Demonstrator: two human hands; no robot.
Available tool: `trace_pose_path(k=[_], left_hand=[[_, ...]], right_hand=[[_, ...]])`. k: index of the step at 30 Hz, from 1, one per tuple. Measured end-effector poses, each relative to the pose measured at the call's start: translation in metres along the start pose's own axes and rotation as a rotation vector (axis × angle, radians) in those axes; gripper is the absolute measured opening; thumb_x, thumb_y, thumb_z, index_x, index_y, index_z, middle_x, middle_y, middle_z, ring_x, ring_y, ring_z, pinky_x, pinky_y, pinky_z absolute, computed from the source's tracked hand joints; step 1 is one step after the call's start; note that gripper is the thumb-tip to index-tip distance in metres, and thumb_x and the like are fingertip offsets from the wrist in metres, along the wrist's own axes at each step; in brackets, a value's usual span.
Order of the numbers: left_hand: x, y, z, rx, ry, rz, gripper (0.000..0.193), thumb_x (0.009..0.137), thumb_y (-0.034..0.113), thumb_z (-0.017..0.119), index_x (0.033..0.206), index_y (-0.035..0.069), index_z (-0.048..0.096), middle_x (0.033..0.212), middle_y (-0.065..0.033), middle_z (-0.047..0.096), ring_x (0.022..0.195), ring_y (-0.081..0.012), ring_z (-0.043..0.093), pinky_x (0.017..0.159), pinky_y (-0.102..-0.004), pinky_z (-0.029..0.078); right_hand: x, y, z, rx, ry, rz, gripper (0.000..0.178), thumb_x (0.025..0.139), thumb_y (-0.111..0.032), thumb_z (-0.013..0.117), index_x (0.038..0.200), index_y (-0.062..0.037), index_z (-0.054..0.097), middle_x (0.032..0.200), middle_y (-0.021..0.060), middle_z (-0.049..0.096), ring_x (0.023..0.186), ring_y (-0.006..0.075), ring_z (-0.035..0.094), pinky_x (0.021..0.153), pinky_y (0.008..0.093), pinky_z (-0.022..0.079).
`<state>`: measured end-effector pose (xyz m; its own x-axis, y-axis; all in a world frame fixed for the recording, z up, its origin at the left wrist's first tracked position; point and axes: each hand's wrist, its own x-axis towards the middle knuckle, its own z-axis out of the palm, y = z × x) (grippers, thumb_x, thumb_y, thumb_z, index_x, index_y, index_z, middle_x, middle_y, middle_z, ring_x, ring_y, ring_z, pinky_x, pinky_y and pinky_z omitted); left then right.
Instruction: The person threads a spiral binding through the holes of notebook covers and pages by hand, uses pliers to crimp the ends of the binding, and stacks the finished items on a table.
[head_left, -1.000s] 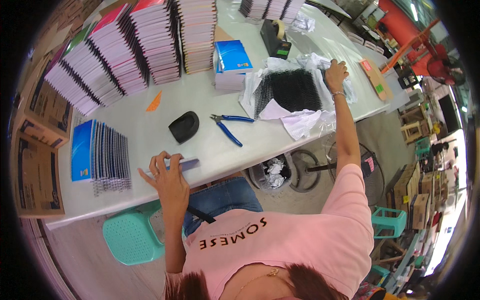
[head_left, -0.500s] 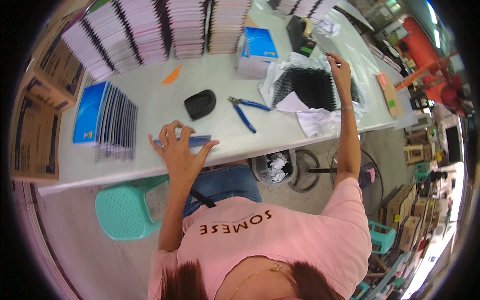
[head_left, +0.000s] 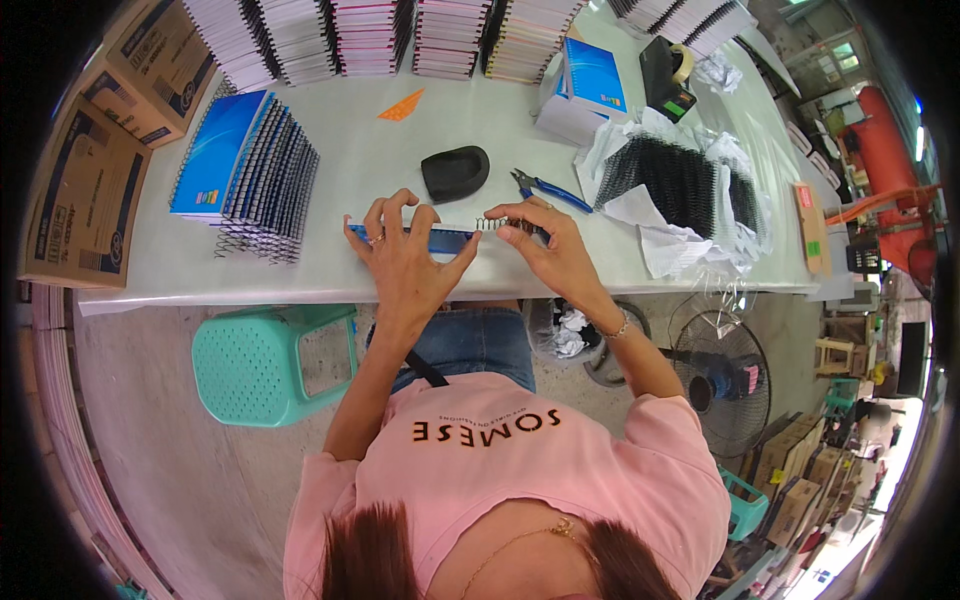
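Observation:
Near the table's front edge my left hand (head_left: pixel 405 245) grips a blue-covered notebook (head_left: pixel 450 241), standing with its edge up. My right hand (head_left: pixel 545 245) pinches a black spiral binding coil (head_left: pixel 489 224), whose end meets the notebook's right corner. Whether the coil has entered the holes is too small to tell. Just beyond my hands lie a black curved block (head_left: pixel 455 173) and blue-handled cutting pliers (head_left: pixel 553 191), partly behind my right fingers. To the right, many black coils (head_left: pixel 665 185) rest on crumpled white paper (head_left: pixel 650 245).
A stack of spiral-bound blue notebooks (head_left: pixel 225 160) stands at left, beside cardboard boxes (head_left: pixel 75 200). Unbound notebooks (head_left: pixel 590 85), a tape dispenser (head_left: pixel 665 80) and tall notebook stacks (head_left: pixel 370 40) line the back. An orange triangle (head_left: pixel 402 104) lies between. A green stool (head_left: pixel 250 365) and fan (head_left: pixel 715 360) stand below.
My right hand has come from the coil pile at right to the notebook, bringing a coil. My left hand still holds the notebook. The whole view has shifted.

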<state>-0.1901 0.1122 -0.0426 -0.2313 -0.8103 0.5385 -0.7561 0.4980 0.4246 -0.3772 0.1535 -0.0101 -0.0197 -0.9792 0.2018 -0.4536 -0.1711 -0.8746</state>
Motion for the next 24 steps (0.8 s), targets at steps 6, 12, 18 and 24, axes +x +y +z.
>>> trace_pose_path(k=[6,12,18,24], left_hand=[[0.000,0.000,0.001,0.015,-0.036,-0.024,0.041,0.066,0.041,0.080,0.090,0.013,0.060,0.113,-0.0021,0.049,0.115,-0.0277,0.043,0.097,-0.0671,0.026],[0.001,-0.002,-0.001,0.018,-0.054,-0.020,0.042,0.066,0.041,0.080,0.093,0.014,0.061,0.110,-0.0008,0.053,0.114,-0.0273,0.045,0.096,-0.0686,0.027],[0.000,-0.002,-0.001,0.027,-0.078,-0.025,0.043,0.068,0.042,0.079,0.095,0.015,0.061,0.109,-0.0007,0.053,0.114,-0.0273,0.045,0.095,-0.0695,0.028],[0.002,-0.001,-0.002,0.042,-0.095,-0.033,0.043,0.072,0.047,0.075,0.097,0.015,0.061,0.106,-0.0010,0.053,0.113,-0.0273,0.046,0.095,-0.0692,0.028]], right_hand=[[0.000,0.010,0.009,0.019,-0.021,-0.019,0.017,0.086,-0.014,0.066,0.099,-0.0048,0.072,0.083,0.0110,0.064,0.073,0.0192,0.056,0.066,0.0298,0.043],[-0.003,-0.006,0.009,-0.066,-0.032,0.042,0.017,0.091,-0.012,0.062,0.103,-0.0001,0.065,0.075,0.0068,0.062,0.069,0.0131,0.054,0.066,0.0278,0.042],[-0.002,0.001,0.011,-0.226,-0.114,-0.086,0.016,0.091,-0.022,0.061,0.102,-0.0102,0.062,0.087,0.0027,0.063,0.081,0.0182,0.055,0.085,0.0341,0.031],[-0.004,-0.001,0.021,-0.221,0.041,-0.074,0.013,0.091,-0.018,0.061,0.101,-0.0102,0.061,0.088,0.0025,0.061,0.083,0.0203,0.057,0.084,0.0355,0.032]])
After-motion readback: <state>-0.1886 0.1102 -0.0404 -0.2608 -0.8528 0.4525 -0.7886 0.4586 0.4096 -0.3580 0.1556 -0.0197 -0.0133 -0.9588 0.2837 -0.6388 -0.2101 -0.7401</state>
